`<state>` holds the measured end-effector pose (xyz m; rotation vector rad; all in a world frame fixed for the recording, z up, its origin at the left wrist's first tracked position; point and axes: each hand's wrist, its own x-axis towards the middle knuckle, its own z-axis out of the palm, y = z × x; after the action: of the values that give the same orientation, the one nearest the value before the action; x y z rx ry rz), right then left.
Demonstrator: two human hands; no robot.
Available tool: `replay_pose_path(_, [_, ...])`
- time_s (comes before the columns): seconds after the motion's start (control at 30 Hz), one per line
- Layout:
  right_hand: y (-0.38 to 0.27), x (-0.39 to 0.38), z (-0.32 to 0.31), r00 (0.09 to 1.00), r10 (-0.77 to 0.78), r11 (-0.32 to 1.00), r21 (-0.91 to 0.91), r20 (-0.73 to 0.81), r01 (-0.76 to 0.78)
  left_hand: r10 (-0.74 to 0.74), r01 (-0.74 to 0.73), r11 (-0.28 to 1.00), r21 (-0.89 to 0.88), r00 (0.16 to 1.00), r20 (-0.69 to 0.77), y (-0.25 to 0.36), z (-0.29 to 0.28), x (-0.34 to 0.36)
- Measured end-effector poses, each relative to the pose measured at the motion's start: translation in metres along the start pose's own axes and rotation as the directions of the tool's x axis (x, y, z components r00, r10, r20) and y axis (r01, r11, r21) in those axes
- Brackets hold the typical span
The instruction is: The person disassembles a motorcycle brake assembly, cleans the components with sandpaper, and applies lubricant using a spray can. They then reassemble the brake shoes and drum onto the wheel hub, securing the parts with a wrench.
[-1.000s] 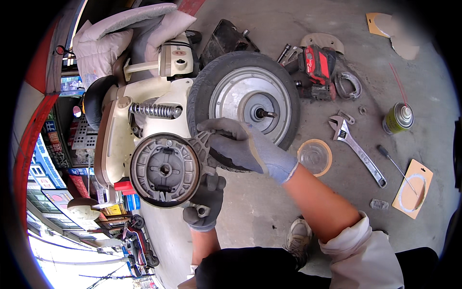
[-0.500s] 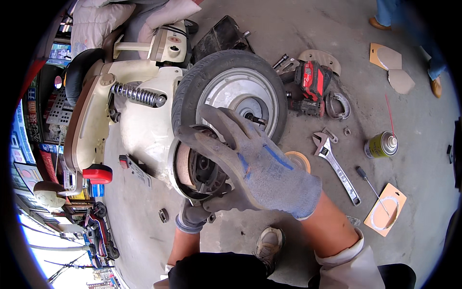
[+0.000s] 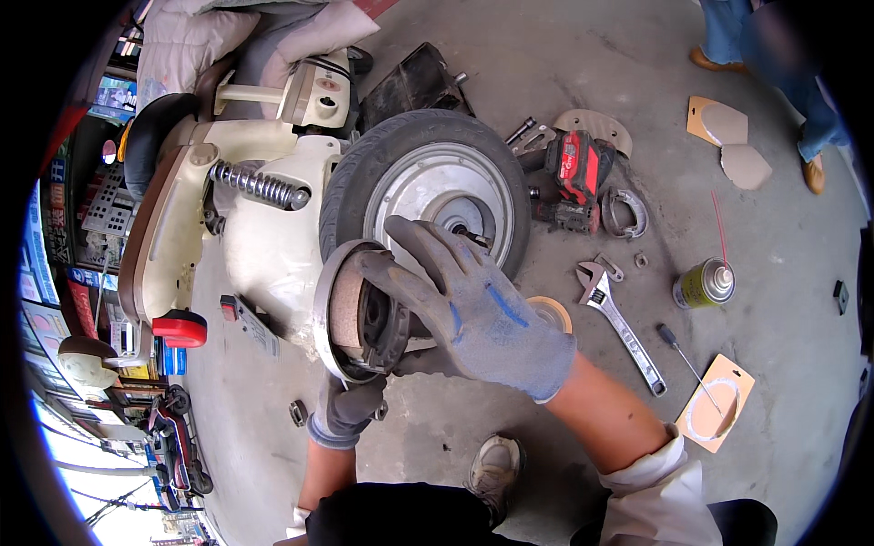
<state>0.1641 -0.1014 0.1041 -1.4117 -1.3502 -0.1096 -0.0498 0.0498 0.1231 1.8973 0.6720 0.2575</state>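
Observation:
A round drum-brake plate (image 3: 323, 314) with curved, pinkish-lined brake shoes (image 3: 347, 309) is between my gloved hands, in front of the wheel. My left hand (image 3: 348, 408) grips the plate from below, its fingers curled at the lower rim and partly hidden. Over the shoes, my right hand (image 3: 496, 318) has its fingers bent round their upper and right side, with its lower fingers mostly hidden. Behind them lies a black-tyred wheel (image 3: 437, 168) with a silver hub, beside a cream scooter (image 3: 273, 241) resting on its side.
To the right lie an adjustable wrench (image 3: 626, 332), a red-and-black power tool (image 3: 574, 177), a curved brake shoe (image 3: 625, 213), a spray can (image 3: 706, 284) with a red straw, a screwdriver (image 3: 689, 355) and cardboard (image 3: 724, 400). A bystander's legs (image 3: 728, 36) stand at upper right.
The brake plate has turned slightly, showing more of its rim and lining. My right hand has shifted a little down and left on it. The whole view has moved slightly.

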Motion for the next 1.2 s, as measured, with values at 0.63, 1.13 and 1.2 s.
replay_pose_path(0.63, [0.039, -0.035, 0.005, 0.931, 0.362, 0.913, 0.219, -0.052, -0.343, -0.061, 0.112, 0.757, -0.644, 0.993, 0.100, -0.003, 0.011, -0.014])
replay_pose_path(1.13, [0.116, -0.038, 0.060, 0.849, 0.514, 0.814, -0.243, -0.123, -0.528, -0.195, 0.188, 0.919, -0.346, 0.981, 0.013, -0.050, 0.008, -0.002])
replay_pose_path(1.2, [0.109, -0.027, 0.049, 0.808, 0.584, 0.767, -0.271, -0.082, -0.582, -0.179, 0.180, 0.956, -0.232, 0.984, 0.025, -0.056, 0.006, -0.004])
